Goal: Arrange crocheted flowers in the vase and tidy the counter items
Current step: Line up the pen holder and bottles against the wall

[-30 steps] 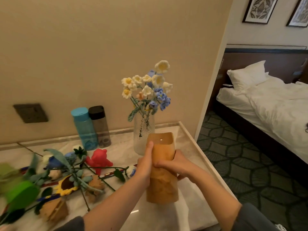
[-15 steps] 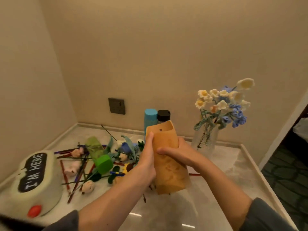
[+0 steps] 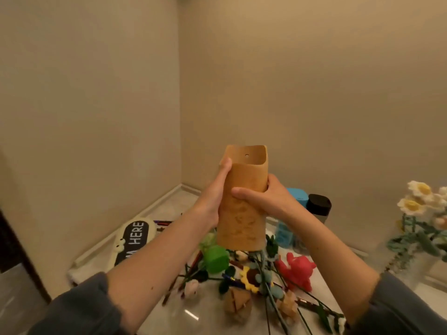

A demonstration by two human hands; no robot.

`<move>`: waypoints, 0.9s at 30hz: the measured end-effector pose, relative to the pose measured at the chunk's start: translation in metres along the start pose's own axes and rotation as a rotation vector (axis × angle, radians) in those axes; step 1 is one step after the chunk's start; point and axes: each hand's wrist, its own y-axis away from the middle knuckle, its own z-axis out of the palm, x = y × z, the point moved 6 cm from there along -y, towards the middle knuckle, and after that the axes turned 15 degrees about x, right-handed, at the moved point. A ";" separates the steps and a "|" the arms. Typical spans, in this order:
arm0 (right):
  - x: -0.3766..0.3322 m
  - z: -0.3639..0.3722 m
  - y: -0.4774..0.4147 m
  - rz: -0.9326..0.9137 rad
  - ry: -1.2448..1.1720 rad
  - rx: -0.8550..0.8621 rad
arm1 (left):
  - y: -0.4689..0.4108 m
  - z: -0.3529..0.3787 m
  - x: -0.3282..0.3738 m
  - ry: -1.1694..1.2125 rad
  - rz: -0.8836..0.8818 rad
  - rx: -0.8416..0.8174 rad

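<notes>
A tall tan vase [image 3: 242,221] with a small hole near its rim is held upright in the air above the counter. My left hand [image 3: 212,197] lies flat along its left side, thumb up by the rim. My right hand [image 3: 263,200] grips it from the right, thumb across the front. Below it a heap of loose crocheted flowers [image 3: 251,281] with long stems lies on the marble counter [image 3: 210,317]. At the right edge stands a glass vase [image 3: 411,269] with white and yellow crocheted flowers [image 3: 418,197].
A cream plush case lettered "I'M HERE" [image 3: 133,240] lies at the left by the wall. A green cup-like piece [image 3: 216,258] and a red plush toy [image 3: 297,269] sit in the heap. A blue bottle [image 3: 294,213] and a black-capped bottle [image 3: 319,206] stand behind.
The view has swung left, so the glass vase and bed slid off to the right. Both hands have lifted the tan vase higher, clear of the counter.
</notes>
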 end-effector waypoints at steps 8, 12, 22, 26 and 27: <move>-0.028 0.103 -0.083 -0.062 -0.048 0.019 | -0.094 -0.077 0.062 -0.214 0.220 0.011; -0.022 0.151 -0.123 -0.048 -0.047 0.043 | -0.154 -0.105 0.071 -0.289 0.225 0.026; 0.040 0.230 -0.202 0.060 -0.059 0.122 | -0.277 -0.132 0.033 -0.313 0.146 -0.018; 0.068 0.252 -0.214 0.075 -0.056 0.144 | -0.308 -0.141 0.011 -0.286 0.108 -0.002; 0.073 0.257 -0.217 0.080 -0.057 0.145 | -0.313 -0.143 0.007 -0.281 0.101 -0.001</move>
